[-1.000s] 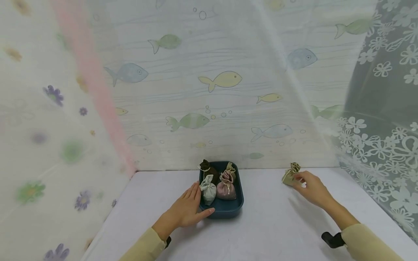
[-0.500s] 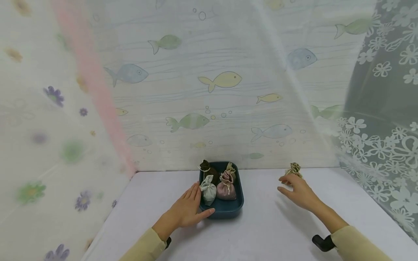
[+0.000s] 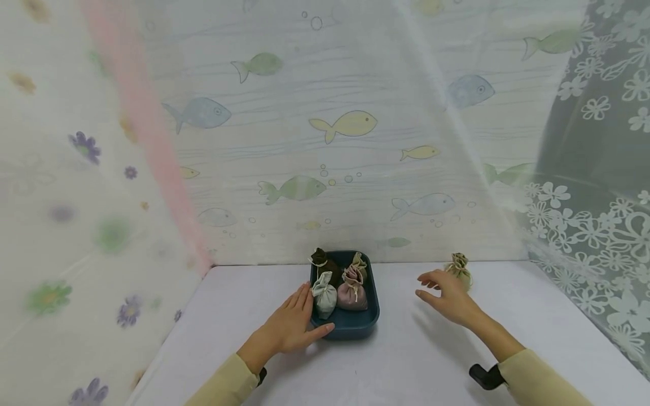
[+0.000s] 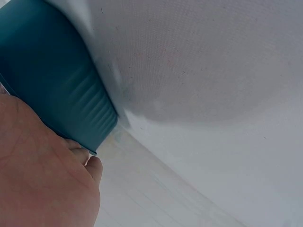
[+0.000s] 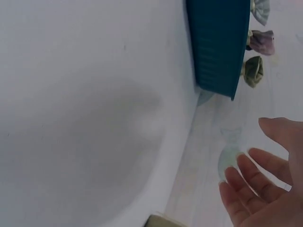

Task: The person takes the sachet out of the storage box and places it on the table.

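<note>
A dark teal plastic bin (image 3: 350,328) stands on the table, holding several small drawstring pouches: a dark brown one (image 3: 331,273), a pale grey-blue one (image 3: 325,299), a mauve one (image 3: 352,296) and a beige one (image 3: 359,261). My left hand (image 3: 288,327) rests against the bin's left side with fingers straight; the left wrist view shows it at the bin's rim (image 4: 52,127). Between the bin and an olive-green pouch (image 3: 461,270), my right hand (image 3: 449,299) hovers with loosely bent fingers and holds nothing. It partly hides that pouch in the head view.
A white cloth covers the table (image 3: 386,372). Behind it hangs a fish-print curtain (image 3: 345,186), with a floral sheet (image 3: 101,237) at the left and a lace-patterned one (image 3: 599,225) at the right.
My right hand has let go of the olive-green pouch and moved left, away from it. The pouch stays on the table. My left hand and the bin have not moved.
</note>
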`<state>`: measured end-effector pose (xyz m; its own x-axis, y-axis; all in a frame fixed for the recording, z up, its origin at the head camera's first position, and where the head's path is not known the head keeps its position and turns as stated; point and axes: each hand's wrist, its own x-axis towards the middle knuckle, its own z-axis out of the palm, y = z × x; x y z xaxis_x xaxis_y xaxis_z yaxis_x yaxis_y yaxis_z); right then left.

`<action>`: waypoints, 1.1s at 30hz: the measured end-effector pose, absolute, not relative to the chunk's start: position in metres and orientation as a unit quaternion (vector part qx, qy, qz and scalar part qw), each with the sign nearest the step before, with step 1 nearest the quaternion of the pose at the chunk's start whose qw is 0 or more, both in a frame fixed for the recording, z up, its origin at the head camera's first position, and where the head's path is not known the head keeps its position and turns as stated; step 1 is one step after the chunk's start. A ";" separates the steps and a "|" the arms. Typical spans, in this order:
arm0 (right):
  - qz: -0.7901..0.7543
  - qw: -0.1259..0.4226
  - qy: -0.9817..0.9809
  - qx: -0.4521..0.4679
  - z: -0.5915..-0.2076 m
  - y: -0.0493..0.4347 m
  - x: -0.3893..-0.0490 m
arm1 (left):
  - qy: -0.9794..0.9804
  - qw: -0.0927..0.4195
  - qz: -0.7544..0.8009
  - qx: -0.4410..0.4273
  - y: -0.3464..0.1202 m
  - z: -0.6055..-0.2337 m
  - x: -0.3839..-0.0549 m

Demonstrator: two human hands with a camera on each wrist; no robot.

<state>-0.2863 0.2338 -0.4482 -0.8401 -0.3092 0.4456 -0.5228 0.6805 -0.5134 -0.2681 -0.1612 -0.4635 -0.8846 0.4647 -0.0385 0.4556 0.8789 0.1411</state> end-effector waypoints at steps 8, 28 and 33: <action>0.343 0.150 -0.894 0.245 -0.449 0.218 -0.291 | 0.969 0.036 0.065 0.236 -0.162 -0.462 -0.268; 0.368 0.117 -0.884 0.264 -0.450 0.193 -0.292 | 0.969 0.035 0.066 0.234 -0.161 -0.461 -0.264; 0.372 0.109 -0.882 0.269 -0.449 0.189 -0.294 | 0.969 0.037 0.070 0.234 -0.161 -0.462 -0.265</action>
